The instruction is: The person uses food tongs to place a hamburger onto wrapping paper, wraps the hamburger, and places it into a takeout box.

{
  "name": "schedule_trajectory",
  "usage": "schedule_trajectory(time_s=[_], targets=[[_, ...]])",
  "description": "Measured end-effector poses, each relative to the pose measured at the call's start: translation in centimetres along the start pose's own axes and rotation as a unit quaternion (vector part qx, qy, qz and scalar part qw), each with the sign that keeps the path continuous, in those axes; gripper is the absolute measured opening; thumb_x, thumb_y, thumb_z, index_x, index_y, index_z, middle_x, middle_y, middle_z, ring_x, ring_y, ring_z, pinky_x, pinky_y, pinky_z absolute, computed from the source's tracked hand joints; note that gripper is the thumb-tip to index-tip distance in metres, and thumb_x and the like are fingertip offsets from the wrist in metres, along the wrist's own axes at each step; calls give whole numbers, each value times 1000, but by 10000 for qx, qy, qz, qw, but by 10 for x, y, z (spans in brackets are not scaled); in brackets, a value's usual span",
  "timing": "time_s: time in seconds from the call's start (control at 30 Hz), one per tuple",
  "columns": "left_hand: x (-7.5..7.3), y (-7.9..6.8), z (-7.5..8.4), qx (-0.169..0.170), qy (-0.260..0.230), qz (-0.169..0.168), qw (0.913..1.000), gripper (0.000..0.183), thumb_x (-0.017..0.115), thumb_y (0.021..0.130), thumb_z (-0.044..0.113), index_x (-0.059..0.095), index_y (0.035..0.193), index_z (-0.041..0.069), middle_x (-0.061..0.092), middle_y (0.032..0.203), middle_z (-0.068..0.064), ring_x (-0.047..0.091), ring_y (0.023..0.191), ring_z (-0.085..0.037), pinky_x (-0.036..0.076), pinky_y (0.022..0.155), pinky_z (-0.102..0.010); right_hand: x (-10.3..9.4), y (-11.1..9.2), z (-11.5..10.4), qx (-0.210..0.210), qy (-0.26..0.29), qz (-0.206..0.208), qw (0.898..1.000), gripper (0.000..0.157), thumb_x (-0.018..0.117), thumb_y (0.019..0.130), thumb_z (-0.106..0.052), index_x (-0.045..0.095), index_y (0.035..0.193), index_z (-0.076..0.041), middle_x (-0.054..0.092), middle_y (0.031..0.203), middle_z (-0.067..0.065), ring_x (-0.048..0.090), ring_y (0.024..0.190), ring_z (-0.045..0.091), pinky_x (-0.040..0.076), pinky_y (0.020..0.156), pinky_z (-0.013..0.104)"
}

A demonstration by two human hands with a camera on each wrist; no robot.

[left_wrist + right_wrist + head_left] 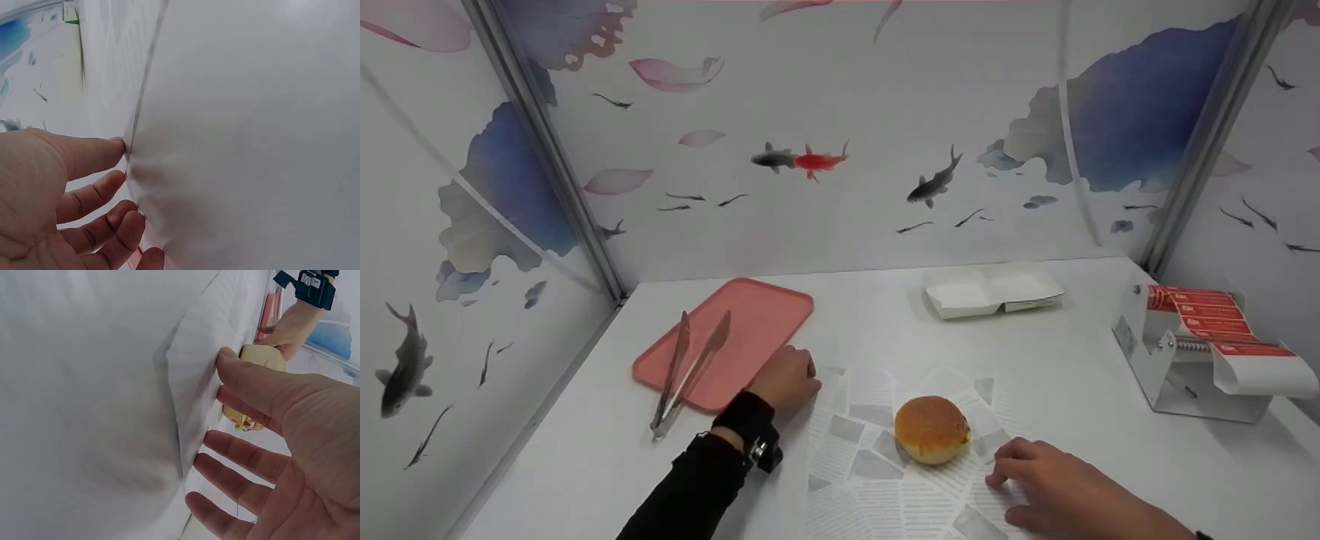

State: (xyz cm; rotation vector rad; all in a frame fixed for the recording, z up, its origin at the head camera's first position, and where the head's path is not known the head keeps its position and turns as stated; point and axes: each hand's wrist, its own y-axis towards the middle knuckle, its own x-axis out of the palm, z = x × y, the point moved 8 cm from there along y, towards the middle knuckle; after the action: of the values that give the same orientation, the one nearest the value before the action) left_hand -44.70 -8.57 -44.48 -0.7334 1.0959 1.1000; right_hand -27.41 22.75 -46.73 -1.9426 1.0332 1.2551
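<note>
A hamburger (931, 430) with a browned round bun lies on a sheet of newsprint-patterned wrapping paper (877, 495). My left hand (786, 381) is at the sheet's upper left, beside the pink tray. In the left wrist view, its thumb and fingertips (115, 147) rest right at the paper's edge, thumb and forefinger apart. To the burger's right, my right hand (1061, 487) spreads loosely bent fingers over the paper's right side. The right wrist view has its fingertips (203, 464) at the paper, whose near edge lifts slightly; the burger's filling (243, 422) shows behind them.
Metal tongs (664, 401) lie across the pink tray (765, 300) on the left. An opened white takeaway box (960, 300) stands at the back. A label dispenser (1192, 375) with a red-and-white roll sits at the right. Printed panels with metal posts enclose the white table.
</note>
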Motion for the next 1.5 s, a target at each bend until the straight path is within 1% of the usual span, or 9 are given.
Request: schedule_trajectory(time_s=[0.1,0.23,0.47,0.67,0.8,0.93,1.23,1.4,1.5], targets=[[1,0,0,28,-71,-75,9999,12,73,98,13,76,90,5,72,94,-7,67,94,-22,57,92,-43,-1,-1,-2,-232,-291,149,9992,24,89,87,-29,74,104,-30,68,120,-1,63,102,22,60,85,38],[2,-1,0,50,-248,-198,9995,14,71,98,15,73,86,8,68,90,-3,61,87,-19,56,85,-41,1,1,2,-19,-207,-14,9998,23,89,87,-31,74,105,-31,68,122,-1,63,102,22,61,87,39],[2,0,-1,-238,-1161,-447,9919,14,70,102,21,65,100,8,66,90,-5,58,78,-17,48,72,-31,-1,-3,-3,-353,-332,230,9986,24,89,87,-29,73,105,-30,67,120,-2,63,101,20,59,85,36],[6,0,-16,-1018,-2606,-363,9594,43,76,97,20,57,132,1,72,107,-13,70,82,-19,57,71,-31,0,0,-2,-116,-150,-32,9998,24,88,89,-30,73,107,-31,67,123,-2,62,103,21,61,87,38],[8,-3,-22,-1191,-3101,-219,9430,36,79,97,18,69,125,-2,76,106,-14,73,85,-18,62,75,-33,1,1,-1,-16,-102,-123,9999,24,88,89,-31,73,108,-32,67,124,-2,62,104,22,61,88,40],[8,-6,-16,-1025,-3117,-194,9444,27,76,100,20,77,119,1,78,106,-12,75,85,-16,63,77,-31,1,-1,-1,-111,-140,-21,9998,24,87,89,-30,72,107,-33,67,124,-3,62,104,21,61,88,38],[3,-11,9,-281,-2575,155,9657,33,70,104,20,75,127,-3,76,126,-18,71,112,-25,61,92,-38,2,-4,3,39,64,-32,10000,25,87,90,-30,73,110,-33,67,128,0,63,109,25,63,92,43],[-4,-16,26,202,-2452,586,9675,27,68,105,17,79,120,-2,79,117,-17,72,109,-25,60,90,-38,3,-5,3,164,214,-94,9996,25,87,90,-30,75,113,-32,67,130,1,63,110,27,63,93,47],[-8,-21,38,501,-2499,774,9639,25,67,106,18,81,118,1,81,107,-13,70,95,-18,59,82,-33,3,-5,2,164,175,-102,9997,25,86,91,-30,75,113,-32,67,130,1,63,110,26,63,94,47]])
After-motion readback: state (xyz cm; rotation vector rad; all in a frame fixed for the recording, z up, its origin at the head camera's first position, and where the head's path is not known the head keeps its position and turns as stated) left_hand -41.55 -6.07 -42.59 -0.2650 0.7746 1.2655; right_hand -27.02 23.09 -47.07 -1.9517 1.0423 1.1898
